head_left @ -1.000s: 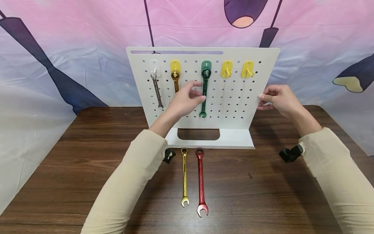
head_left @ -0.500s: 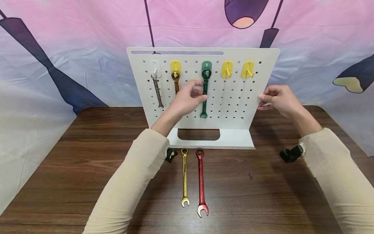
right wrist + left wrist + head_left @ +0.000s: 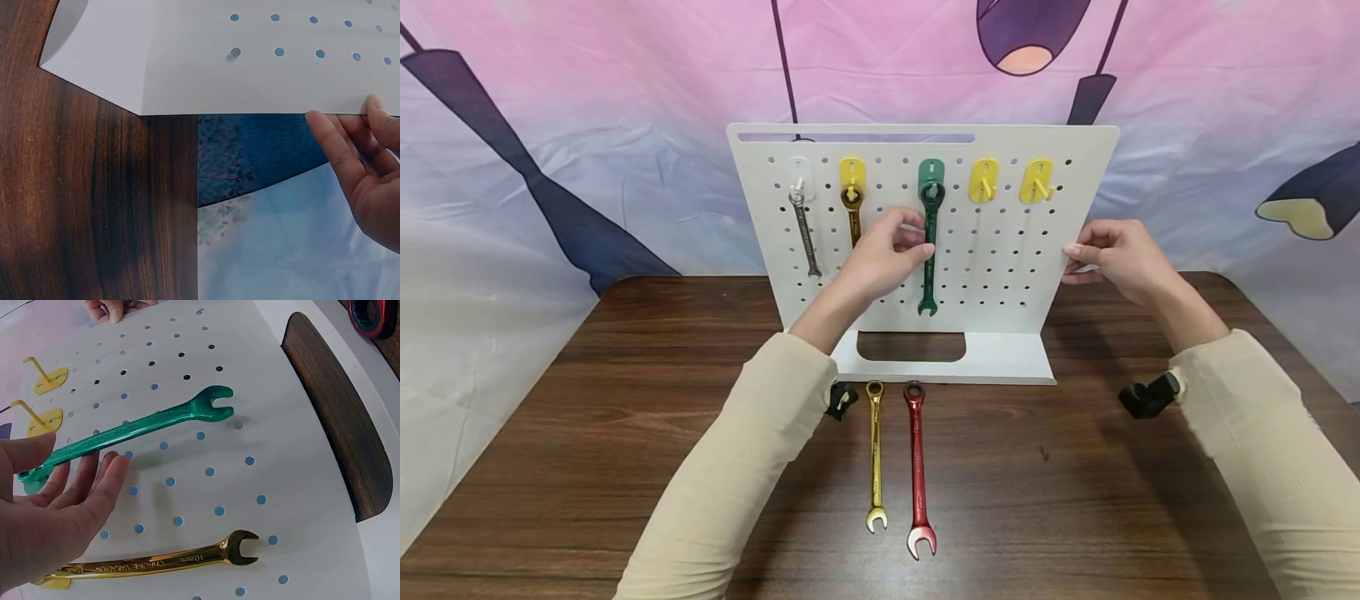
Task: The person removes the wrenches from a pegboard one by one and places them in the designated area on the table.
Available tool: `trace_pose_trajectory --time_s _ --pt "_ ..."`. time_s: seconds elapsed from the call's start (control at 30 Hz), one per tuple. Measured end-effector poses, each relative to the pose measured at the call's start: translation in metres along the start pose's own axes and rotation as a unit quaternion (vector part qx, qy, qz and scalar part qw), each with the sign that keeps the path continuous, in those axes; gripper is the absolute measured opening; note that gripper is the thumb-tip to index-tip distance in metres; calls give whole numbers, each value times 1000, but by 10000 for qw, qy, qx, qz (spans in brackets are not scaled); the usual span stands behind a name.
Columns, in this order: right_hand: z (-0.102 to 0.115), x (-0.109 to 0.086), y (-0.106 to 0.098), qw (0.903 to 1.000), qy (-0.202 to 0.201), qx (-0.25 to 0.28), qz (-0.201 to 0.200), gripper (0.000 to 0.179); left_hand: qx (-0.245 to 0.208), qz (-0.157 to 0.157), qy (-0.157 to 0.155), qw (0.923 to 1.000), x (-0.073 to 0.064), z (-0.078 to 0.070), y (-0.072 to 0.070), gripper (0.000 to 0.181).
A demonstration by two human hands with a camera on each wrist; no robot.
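Observation:
A green combination wrench [image 3: 929, 258] hangs by its ring end at the green hook [image 3: 931, 170] on the white pegboard [image 3: 992, 292]. My left hand [image 3: 883, 258] pinches its shaft, thumb in front and fingers behind. In the left wrist view, the green wrench's open end [image 3: 212, 403] stands a little off the board, above its shadow. At the board's right edge, my right hand [image 3: 1116, 254] pinches the panel between thumb and fingers; the right wrist view shows these fingertips [image 3: 317, 122] at the edge.
A silver wrench [image 3: 806, 237] and a bronze-gold wrench [image 3: 156, 565] hang to the left. Two yellow hooks [image 3: 983, 180] on the right hold nothing. A yellow-gold wrench [image 3: 876, 458] and a red wrench [image 3: 917, 467] lie on the wooden table [image 3: 1037, 500] before the base.
My left hand has shifted slightly right and now pinches the green wrench. The wrench's lower end has come slightly down and to the right. My right hand keeps its place on the edge.

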State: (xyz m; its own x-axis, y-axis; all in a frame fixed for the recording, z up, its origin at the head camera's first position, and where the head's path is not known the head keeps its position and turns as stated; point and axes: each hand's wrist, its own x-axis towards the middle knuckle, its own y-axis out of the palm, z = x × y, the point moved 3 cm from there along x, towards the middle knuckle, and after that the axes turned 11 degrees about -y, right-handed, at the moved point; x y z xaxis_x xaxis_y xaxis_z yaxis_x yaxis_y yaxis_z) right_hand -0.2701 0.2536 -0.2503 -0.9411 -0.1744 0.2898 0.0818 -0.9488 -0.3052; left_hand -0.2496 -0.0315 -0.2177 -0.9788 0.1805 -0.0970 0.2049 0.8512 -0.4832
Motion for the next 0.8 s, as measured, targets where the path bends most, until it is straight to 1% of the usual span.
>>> trace_pose_trajectory --time_s 0.37,0.63,0.8 --pt "1 0 0 10000 34 -8 16 17 -71 -61 59 9999 -6 0 2 20" --pt "0 -1 0 10000 36 -79 30 18 -373 54 78 9993 -11 -1 4 16" --pt "0 -1 0 9999 22 -121 38 18 -451 28 141 9989 -13 -1 5 15"
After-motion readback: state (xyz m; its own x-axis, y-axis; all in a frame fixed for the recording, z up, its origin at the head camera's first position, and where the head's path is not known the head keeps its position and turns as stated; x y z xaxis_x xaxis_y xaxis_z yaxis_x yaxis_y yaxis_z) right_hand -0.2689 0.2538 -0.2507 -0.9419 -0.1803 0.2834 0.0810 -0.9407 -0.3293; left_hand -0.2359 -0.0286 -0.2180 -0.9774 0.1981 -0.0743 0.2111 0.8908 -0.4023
